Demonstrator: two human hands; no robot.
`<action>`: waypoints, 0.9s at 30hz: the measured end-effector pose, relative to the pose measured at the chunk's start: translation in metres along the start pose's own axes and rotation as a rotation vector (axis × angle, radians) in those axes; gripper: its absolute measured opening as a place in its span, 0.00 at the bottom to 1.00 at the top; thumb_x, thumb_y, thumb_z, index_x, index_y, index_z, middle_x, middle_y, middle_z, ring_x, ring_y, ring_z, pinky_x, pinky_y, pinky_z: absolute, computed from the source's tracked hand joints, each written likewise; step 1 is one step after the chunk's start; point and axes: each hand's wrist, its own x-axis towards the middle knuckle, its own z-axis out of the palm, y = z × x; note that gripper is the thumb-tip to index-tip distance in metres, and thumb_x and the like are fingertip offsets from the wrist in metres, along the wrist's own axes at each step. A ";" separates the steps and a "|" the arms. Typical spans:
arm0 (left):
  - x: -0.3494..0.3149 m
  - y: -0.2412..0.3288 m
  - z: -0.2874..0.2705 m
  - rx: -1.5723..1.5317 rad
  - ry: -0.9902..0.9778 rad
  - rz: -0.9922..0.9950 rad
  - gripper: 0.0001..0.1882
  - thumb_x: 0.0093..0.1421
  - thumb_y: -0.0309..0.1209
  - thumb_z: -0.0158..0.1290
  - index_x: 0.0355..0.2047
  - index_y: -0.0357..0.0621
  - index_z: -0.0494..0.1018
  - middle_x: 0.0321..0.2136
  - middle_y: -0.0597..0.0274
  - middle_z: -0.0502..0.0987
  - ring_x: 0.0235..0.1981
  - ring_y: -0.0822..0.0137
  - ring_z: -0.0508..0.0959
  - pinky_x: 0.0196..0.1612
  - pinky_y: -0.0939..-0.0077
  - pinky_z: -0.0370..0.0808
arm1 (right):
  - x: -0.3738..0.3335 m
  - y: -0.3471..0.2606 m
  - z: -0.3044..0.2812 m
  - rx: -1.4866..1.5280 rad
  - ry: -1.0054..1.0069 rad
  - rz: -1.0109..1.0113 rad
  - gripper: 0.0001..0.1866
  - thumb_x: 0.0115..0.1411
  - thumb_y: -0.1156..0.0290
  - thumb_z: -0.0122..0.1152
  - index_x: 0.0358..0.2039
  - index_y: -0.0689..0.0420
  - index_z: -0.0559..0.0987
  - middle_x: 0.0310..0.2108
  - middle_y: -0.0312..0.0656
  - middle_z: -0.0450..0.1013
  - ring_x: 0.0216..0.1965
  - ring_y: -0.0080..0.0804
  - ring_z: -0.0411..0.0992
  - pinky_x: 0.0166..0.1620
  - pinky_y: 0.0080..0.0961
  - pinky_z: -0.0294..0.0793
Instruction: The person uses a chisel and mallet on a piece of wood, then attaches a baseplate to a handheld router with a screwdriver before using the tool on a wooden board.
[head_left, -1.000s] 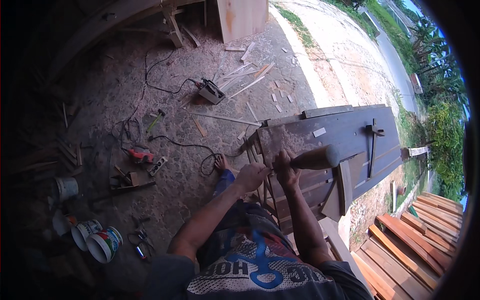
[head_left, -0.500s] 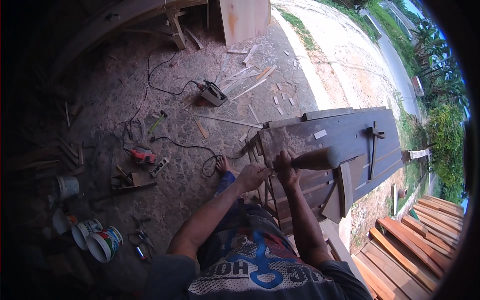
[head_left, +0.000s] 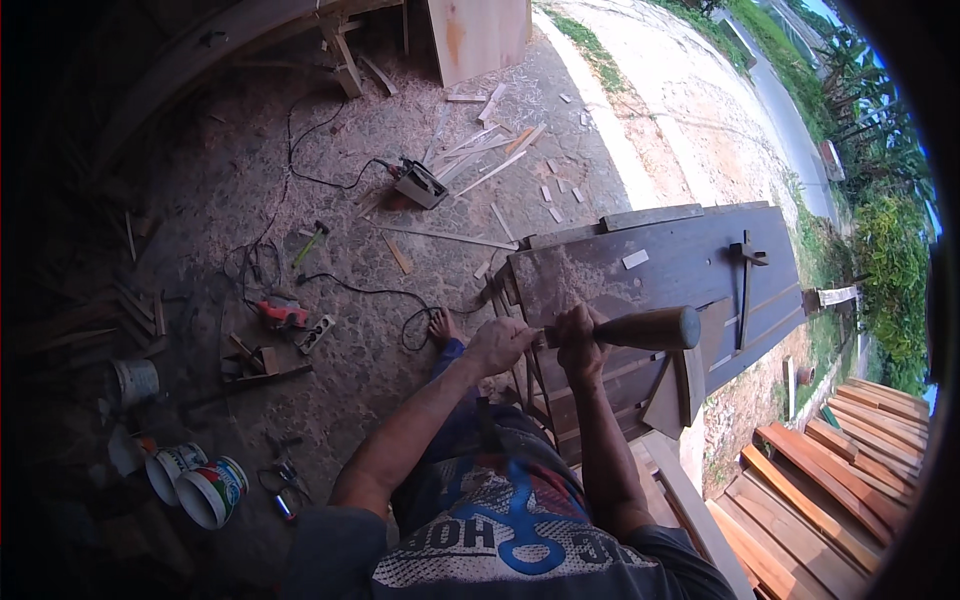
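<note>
So from where I'm standing, the right hand point(head_left: 580, 342) is wrapped around a wooden mallet point(head_left: 655, 328), with the fat round head sticking out to the right over the near part of the bench point(head_left: 690, 255). The left hand point(head_left: 500, 347) sits just left of it with its fingers bunched up. Something small shows between the two, but I honestly can't tell whether it's the end of the handle or a separate tool, or whether the left fingers are clamped on it.

My two cents: if there's a tap coming, keep the right grip firm but the wrist loose, get the left fingertips clear of the path, and let the weight of the head do the work. A steady stance would help too.

The bench is dark wood, dusted with shavings at the near left end. A pale block point(head_left: 635, 259) lies on it, and there's a T-shaped tool point(head_left: 745, 265) further right. To the left, the rough floor point(head_left: 350, 240) is a trip hazard imo: black cord point(head_left: 370, 287), red power tool point(head_left: 283, 313), green-handled hammer point(head_left: 312, 245). Buckets point(head_left: 210, 492) sit near left, and stacked boards point(head_left: 800, 490) lie in the sun near right.
</note>
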 end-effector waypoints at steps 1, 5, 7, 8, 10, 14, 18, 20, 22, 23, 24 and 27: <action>0.001 0.000 -0.001 -0.005 -0.015 0.005 0.24 0.66 0.47 0.48 0.28 0.38 0.79 0.27 0.44 0.80 0.34 0.45 0.81 0.39 0.55 0.75 | 0.000 0.003 -0.001 0.006 -0.023 -0.011 0.22 0.72 0.59 0.51 0.20 0.54 0.67 0.18 0.29 0.64 0.20 0.15 0.59 0.24 0.19 0.58; 0.002 -0.004 -0.003 -0.040 -0.053 0.007 0.23 0.67 0.46 0.47 0.28 0.37 0.79 0.25 0.45 0.79 0.33 0.48 0.82 0.38 0.57 0.75 | -0.001 0.005 -0.002 -0.135 -0.008 0.008 0.24 0.72 0.57 0.51 0.20 0.56 0.68 0.19 0.29 0.64 0.21 0.17 0.59 0.25 0.23 0.57; 0.004 -0.002 -0.005 -0.071 -0.060 0.014 0.24 0.67 0.45 0.48 0.28 0.37 0.79 0.24 0.47 0.79 0.31 0.52 0.82 0.37 0.59 0.74 | -0.002 0.006 -0.007 -0.207 -0.041 0.015 0.25 0.72 0.57 0.50 0.19 0.57 0.69 0.19 0.29 0.64 0.21 0.18 0.59 0.25 0.25 0.58; 0.005 -0.001 -0.006 -0.089 -0.060 0.023 0.24 0.67 0.45 0.48 0.27 0.36 0.78 0.23 0.48 0.79 0.30 0.54 0.82 0.36 0.60 0.74 | 0.000 0.010 -0.007 -0.232 -0.028 -0.009 0.23 0.72 0.58 0.51 0.21 0.56 0.68 0.19 0.29 0.62 0.21 0.18 0.58 0.25 0.24 0.57; 0.004 -0.002 -0.005 -0.159 -0.069 0.014 0.24 0.67 0.45 0.49 0.26 0.35 0.78 0.20 0.53 0.77 0.27 0.60 0.80 0.34 0.62 0.74 | 0.000 0.017 -0.004 -0.283 -0.001 -0.051 0.20 0.72 0.59 0.52 0.23 0.53 0.65 0.18 0.28 0.58 0.19 0.17 0.55 0.23 0.22 0.55; 0.009 -0.024 0.001 -0.413 -0.138 -0.190 0.23 0.68 0.45 0.50 0.26 0.36 0.77 0.14 0.65 0.69 0.23 0.70 0.74 0.28 0.67 0.71 | 0.002 0.015 0.003 -0.268 -0.003 -0.009 0.19 0.73 0.59 0.52 0.24 0.53 0.66 0.19 0.27 0.60 0.20 0.15 0.57 0.24 0.21 0.56; 0.011 -0.005 -0.007 -0.433 -0.217 -0.441 0.19 0.68 0.42 0.51 0.27 0.39 0.76 0.14 0.64 0.69 0.22 0.64 0.76 0.25 0.64 0.71 | 0.007 0.018 -0.001 -0.446 -0.029 -0.023 0.19 0.73 0.59 0.52 0.25 0.54 0.68 0.20 0.27 0.62 0.21 0.15 0.58 0.25 0.19 0.57; -0.004 0.003 0.004 0.133 0.045 -0.005 0.21 0.68 0.44 0.51 0.27 0.39 0.76 0.19 0.59 0.75 0.23 0.59 0.77 0.29 0.63 0.72 | 0.003 0.017 -0.004 -0.497 -0.053 -0.044 0.19 0.73 0.59 0.52 0.25 0.54 0.68 0.20 0.28 0.63 0.22 0.15 0.59 0.25 0.19 0.58; -0.008 0.003 0.010 0.419 0.192 0.219 0.22 0.68 0.46 0.51 0.27 0.38 0.76 0.23 0.55 0.78 0.26 0.52 0.77 0.32 0.60 0.72 | 0.001 0.014 -0.005 -0.477 -0.083 -0.084 0.20 0.73 0.59 0.52 0.24 0.55 0.69 0.20 0.28 0.64 0.22 0.16 0.60 0.25 0.19 0.60; -0.006 -0.001 0.013 0.420 0.198 0.223 0.23 0.68 0.47 0.51 0.28 0.37 0.76 0.25 0.52 0.79 0.28 0.48 0.78 0.33 0.57 0.73 | 0.003 0.014 -0.002 -0.437 -0.075 -0.057 0.20 0.73 0.59 0.52 0.24 0.55 0.69 0.20 0.29 0.64 0.21 0.16 0.60 0.25 0.20 0.60; -0.007 0.001 0.013 0.416 0.196 0.227 0.24 0.67 0.48 0.51 0.28 0.37 0.75 0.26 0.50 0.79 0.30 0.45 0.78 0.34 0.55 0.73 | 0.003 0.010 0.002 -0.402 -0.060 -0.025 0.20 0.73 0.59 0.52 0.24 0.55 0.69 0.20 0.29 0.64 0.21 0.16 0.60 0.25 0.20 0.61; -0.003 0.001 -0.002 0.113 0.106 0.149 0.20 0.68 0.43 0.49 0.28 0.38 0.75 0.24 0.50 0.78 0.31 0.46 0.81 0.33 0.53 0.75 | 0.008 0.015 0.004 -0.436 -0.038 -0.030 0.20 0.72 0.59 0.52 0.24 0.55 0.69 0.19 0.30 0.64 0.21 0.17 0.61 0.25 0.20 0.61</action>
